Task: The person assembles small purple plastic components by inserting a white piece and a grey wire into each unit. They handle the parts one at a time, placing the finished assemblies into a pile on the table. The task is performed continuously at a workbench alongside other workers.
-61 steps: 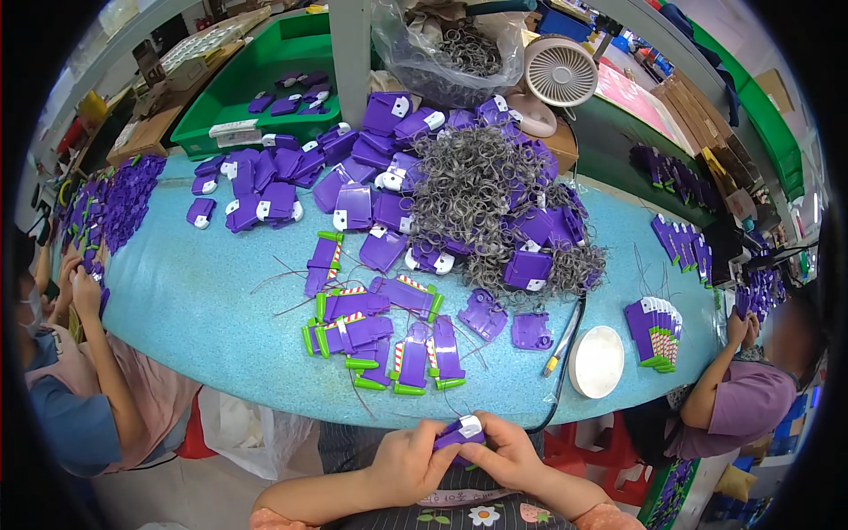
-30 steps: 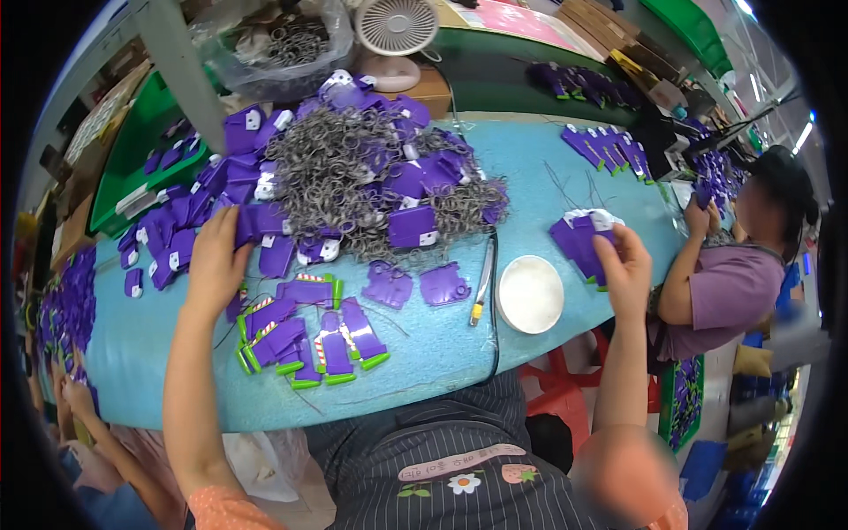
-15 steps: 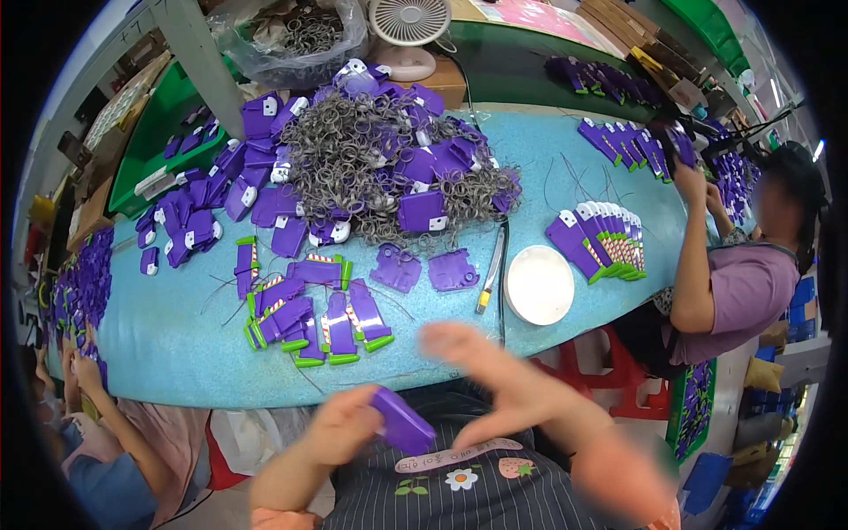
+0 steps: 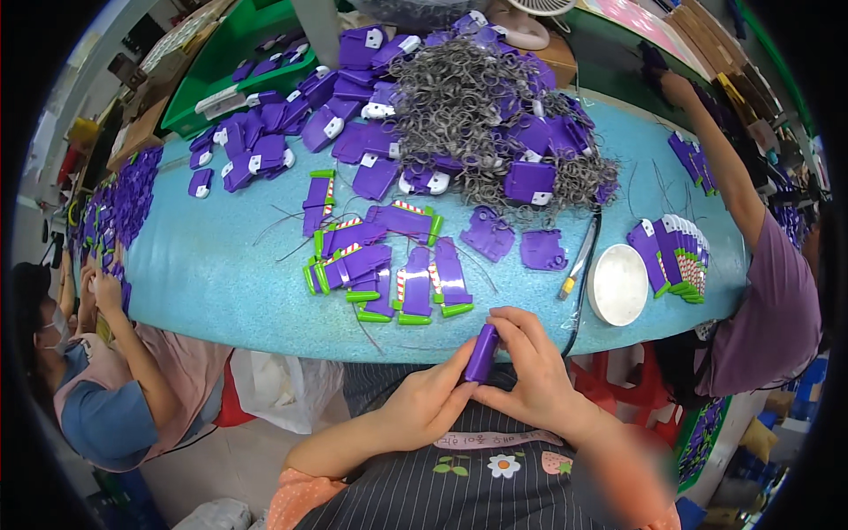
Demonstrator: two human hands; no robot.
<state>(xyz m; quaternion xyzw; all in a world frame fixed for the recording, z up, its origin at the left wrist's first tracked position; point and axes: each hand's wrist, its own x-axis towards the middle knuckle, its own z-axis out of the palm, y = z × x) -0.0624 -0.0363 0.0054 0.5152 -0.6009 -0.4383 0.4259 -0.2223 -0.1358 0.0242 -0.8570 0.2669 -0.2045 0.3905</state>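
In front of my apron I hold a small purple plastic shell (image 4: 481,355) on edge, near the table's front rim. My left hand (image 4: 435,389) pinches its lower left side. My right hand (image 4: 534,375) has fingers curled at its top and the thumb at its lower end. Just beyond lies a loose cluster of purple pieces (image 4: 415,281) with green ends and red-and-white striped edges, some trailing thin wires. Two purple shell halves (image 4: 488,233) lie flat farther back.
Grey coiled wires (image 4: 477,115) heap over purple parts at the back. To the right are a yellow-handled knife (image 4: 576,265), a white round dish (image 4: 617,284) and a fanned row of finished-looking pieces (image 4: 676,256). Co-workers sit left (image 4: 132,371) and right (image 4: 768,300).
My right hand, spread and apart before, has closed onto the purple shell beside my left. The view has shifted, moving the table's things rightward. The right co-worker's arm now stretches toward the back.
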